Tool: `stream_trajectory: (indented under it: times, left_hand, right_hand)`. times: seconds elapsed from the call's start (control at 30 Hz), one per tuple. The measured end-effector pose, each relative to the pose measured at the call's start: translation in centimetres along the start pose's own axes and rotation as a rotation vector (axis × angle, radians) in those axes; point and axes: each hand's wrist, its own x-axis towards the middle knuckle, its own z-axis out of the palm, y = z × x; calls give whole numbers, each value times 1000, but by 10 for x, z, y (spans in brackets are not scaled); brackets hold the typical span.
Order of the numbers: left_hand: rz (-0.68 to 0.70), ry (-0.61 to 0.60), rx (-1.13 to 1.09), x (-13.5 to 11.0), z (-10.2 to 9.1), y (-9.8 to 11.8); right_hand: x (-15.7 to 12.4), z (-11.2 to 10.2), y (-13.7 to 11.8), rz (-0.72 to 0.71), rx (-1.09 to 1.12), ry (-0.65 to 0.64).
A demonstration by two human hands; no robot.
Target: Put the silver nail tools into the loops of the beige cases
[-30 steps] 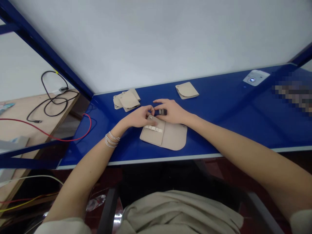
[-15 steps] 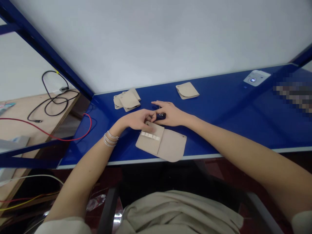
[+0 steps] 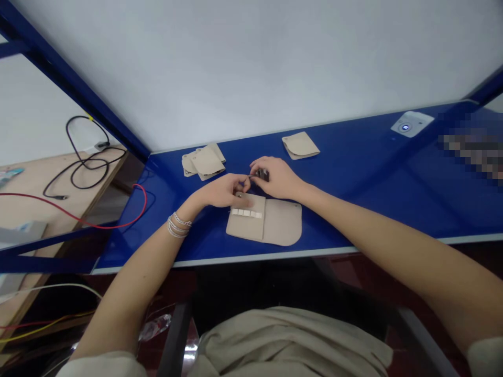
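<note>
An unfolded beige case (image 3: 282, 222), with a row of small white loops (image 3: 247, 213) across its left panel, lies on the blue table close to the front edge. At its upper left edge is my left hand (image 3: 225, 190), closed, thumb laid on the panel and fingers curled by the rim. My right hand (image 3: 277, 177) is closed around a small dark object (image 3: 264, 174), just beyond the case. The fingertips of both hands nearly meet, with something thin and dark between them that is too small to make out.
Several folded beige cases (image 3: 208, 160) are piled at the back left. Another folded case (image 3: 301, 145) sits at the back middle. A white device with a lit round dial (image 3: 412, 124) is at the far right. A red cable (image 3: 143, 204) loops over the table's left end.
My right hand has turned and curled its fingers in around the dark object. The open case has swung slightly, its right flap moving away from the table's front edge. My left hand stays about where it was.
</note>
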Motion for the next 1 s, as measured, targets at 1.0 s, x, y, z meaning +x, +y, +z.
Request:
stream_trajectory:
  times: [1.0]
  left_hand:
    - [59,346,-450,12,5,-16]
  right_hand:
    - [1,-26,4,64,223,-56]
